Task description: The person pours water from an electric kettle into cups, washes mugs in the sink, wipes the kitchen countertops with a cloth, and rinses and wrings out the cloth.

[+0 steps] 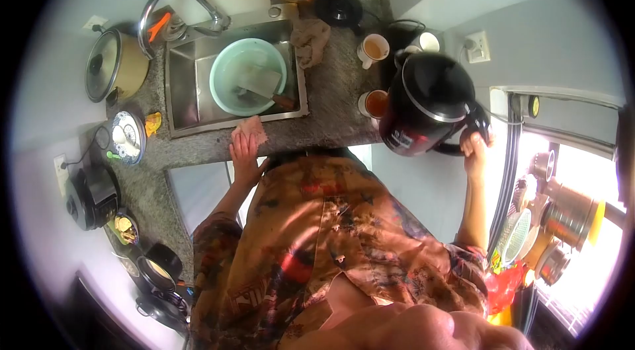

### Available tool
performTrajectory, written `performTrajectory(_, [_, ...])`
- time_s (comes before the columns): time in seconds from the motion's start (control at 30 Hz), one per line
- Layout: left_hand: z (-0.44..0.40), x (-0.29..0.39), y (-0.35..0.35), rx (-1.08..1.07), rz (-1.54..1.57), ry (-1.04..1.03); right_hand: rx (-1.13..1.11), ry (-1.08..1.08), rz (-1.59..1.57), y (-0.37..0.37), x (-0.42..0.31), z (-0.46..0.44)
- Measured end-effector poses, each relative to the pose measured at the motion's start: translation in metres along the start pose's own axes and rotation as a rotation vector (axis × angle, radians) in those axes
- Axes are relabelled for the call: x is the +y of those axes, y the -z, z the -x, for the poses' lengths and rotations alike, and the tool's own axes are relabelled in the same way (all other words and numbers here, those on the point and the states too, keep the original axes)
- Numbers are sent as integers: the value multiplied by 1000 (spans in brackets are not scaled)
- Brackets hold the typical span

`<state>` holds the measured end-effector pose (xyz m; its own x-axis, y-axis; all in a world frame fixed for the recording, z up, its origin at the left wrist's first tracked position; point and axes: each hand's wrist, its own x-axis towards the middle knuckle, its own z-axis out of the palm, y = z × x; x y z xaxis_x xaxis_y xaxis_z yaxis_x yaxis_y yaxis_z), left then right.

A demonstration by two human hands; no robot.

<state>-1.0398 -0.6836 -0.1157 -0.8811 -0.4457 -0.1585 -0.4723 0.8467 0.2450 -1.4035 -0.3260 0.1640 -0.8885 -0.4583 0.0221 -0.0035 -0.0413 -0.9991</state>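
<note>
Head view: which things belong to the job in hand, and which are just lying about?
Probably in use:
- black kettle, held by the right hand
- cups of brownish liquid near it
- pink cloth at the left hand

Seemingly lying about:
- green basin in the sink
- lidded pot
- brown rag

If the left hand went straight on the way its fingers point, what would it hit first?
Past the pink cloth at its fingers, the left hand would likely meet the sink's front rim first, then the green bowl; one view leaves the heights unclear.
</note>
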Motion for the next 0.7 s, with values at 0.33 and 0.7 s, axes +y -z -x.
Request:
performTrajectory(0.33, [3, 3, -2, 76, 12, 19, 156, 125, -222, -143, 33, -171])
performTrajectory(0.7, [-3, 9, 13, 20, 31, 41, 377, 197, -33, -214, 130, -266])
